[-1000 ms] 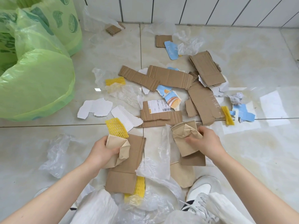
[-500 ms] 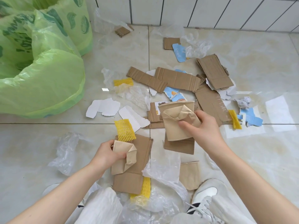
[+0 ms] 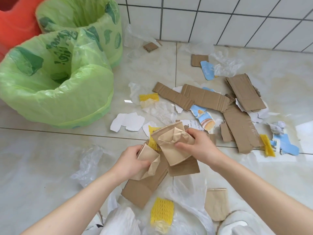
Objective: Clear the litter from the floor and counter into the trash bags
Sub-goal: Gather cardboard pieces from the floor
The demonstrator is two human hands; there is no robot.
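**Both hands full of crushed paper cups, bags at upper left**

While the two green trash bags sit well apart at the upper left of the frame, both hands meet near the centre, each closed on litter. Left hand (image 3: 133, 160): fingers wrapped round a crumpled brown paper cup (image 3: 149, 160), with a flat cardboard piece (image 3: 144, 187) behind it that hangs down toward the lower centre. Right hand (image 3: 198, 146): thumb and fingers pinched on a second crushed paper cup (image 3: 171, 143), held just above and right of the first; the two cups are touching or nearly so. A yellow foam net (image 3: 153, 139) shows in the gap between them; which hand carries it I cannot tell. Another cardboard scrap (image 3: 184, 167) sits under the right-hand cup.

Nearer green trash bag (image 3: 55, 92): mouth open, left of the hands. Second green bag (image 3: 101, 26) behind it, by the tiled wall (image 3: 220, 19); an orange bin (image 3: 15, 19) at the top left corner.

Litter on the floor, right of centre and beyond the hands: long cardboard strips (image 3: 203, 97), torn white paper (image 3: 127, 121), blue printed card (image 3: 207, 70), clear plastic film (image 3: 225, 65). Below the hands, bottom centre: another yellow foam net (image 3: 161, 209), a flattened paper cup (image 3: 216, 202), clear plastic wrap (image 3: 89, 161) to the left.
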